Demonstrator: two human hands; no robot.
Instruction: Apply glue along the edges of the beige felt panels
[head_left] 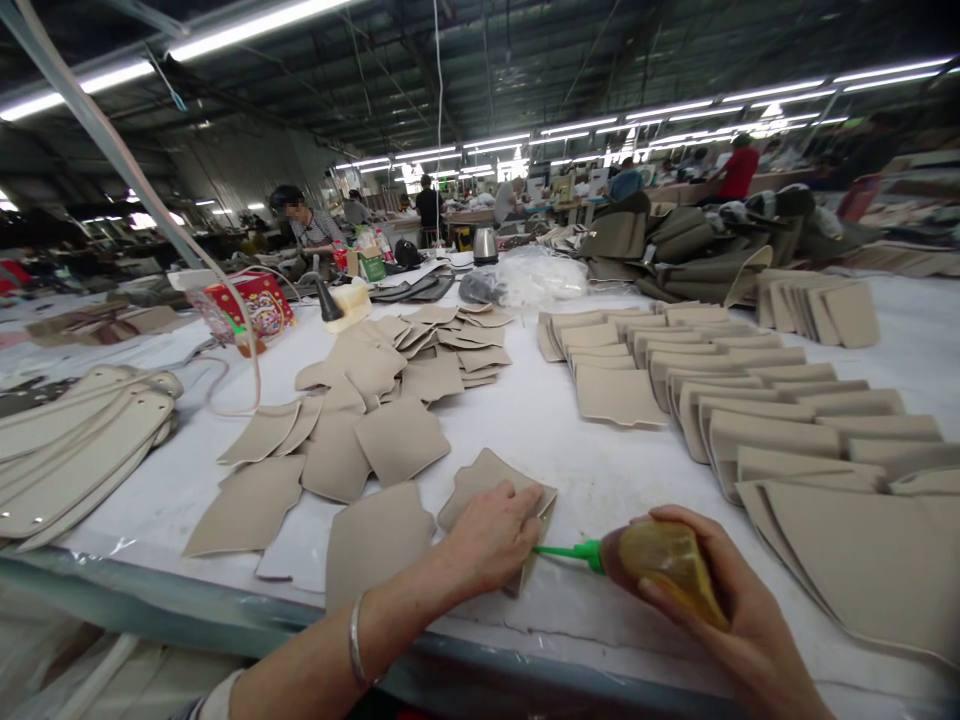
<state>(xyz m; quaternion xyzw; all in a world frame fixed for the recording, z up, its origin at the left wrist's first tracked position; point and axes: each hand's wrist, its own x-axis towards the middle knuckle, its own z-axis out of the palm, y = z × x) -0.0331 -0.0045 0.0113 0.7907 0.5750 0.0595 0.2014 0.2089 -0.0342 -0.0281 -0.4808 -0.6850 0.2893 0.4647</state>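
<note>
Near edge of the counter (540,420), about mid-way along: one beige piece (487,472) lies flat. The left hand (491,535) is on top of it, palm down and fingers flat, pinning it rather than gripping. The right hand (750,620) is wrapped closed around a squeeze bottle (667,562), just to the right. The bottle's long axis runs roughly parallel to the near edge, green nozzle (570,552) pointing left. The tip sits at the piece's right edge, just beside the left fingers; can't tell if it touches. A loose pile of pieces (375,400) lies further back and left, with fanned rows (750,400) to the right, both well apart from the hands.
</note>
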